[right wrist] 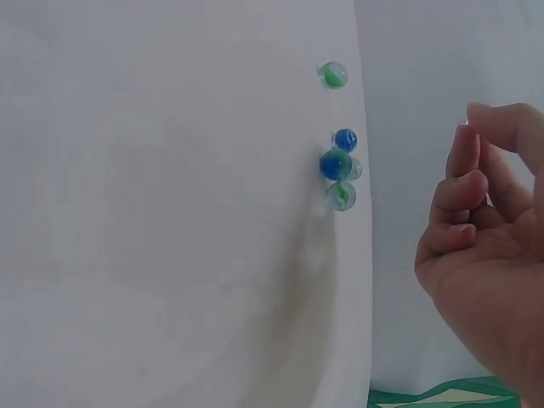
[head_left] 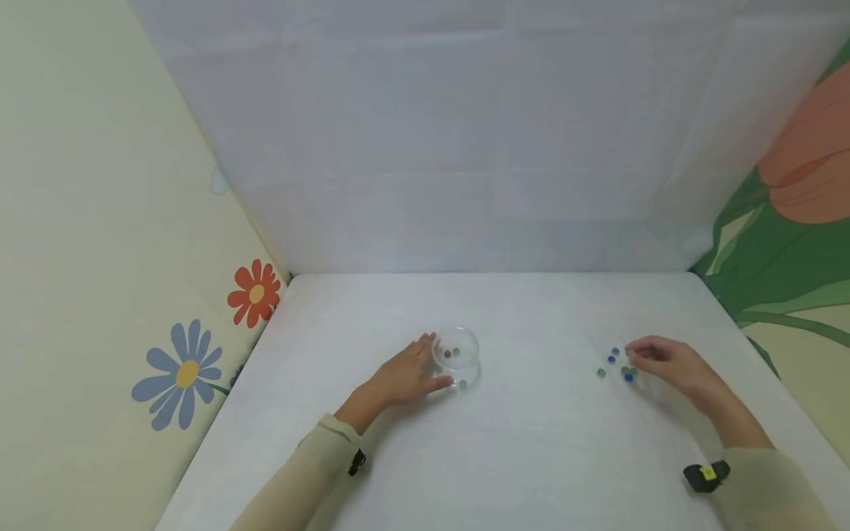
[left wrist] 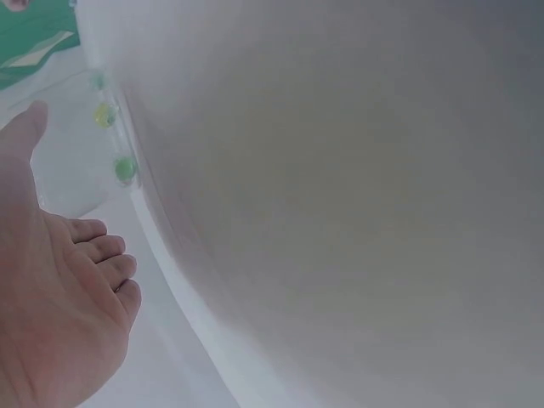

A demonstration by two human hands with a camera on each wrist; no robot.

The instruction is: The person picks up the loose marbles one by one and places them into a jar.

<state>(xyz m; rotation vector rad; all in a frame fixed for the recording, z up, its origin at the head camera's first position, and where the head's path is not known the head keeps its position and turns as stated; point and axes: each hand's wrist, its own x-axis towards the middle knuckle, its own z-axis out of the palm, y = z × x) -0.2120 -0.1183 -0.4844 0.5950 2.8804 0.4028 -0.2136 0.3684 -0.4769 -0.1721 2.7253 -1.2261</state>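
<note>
A clear round container stands on the white table, with a few marbles inside, one brownish and others green. My left hand holds it from the left, thumb across the near side and fingers along the far left side. At the right, my right hand pinches a small marble between thumb and index finger, mostly hidden by the fingertips. Just left of and below that hand lie several loose marbles, including a blue one and a green one.
The white table carries the container left of centre and the loose marbles on the right. A white sheet hangs behind it. Walls with painted flowers flank both sides.
</note>
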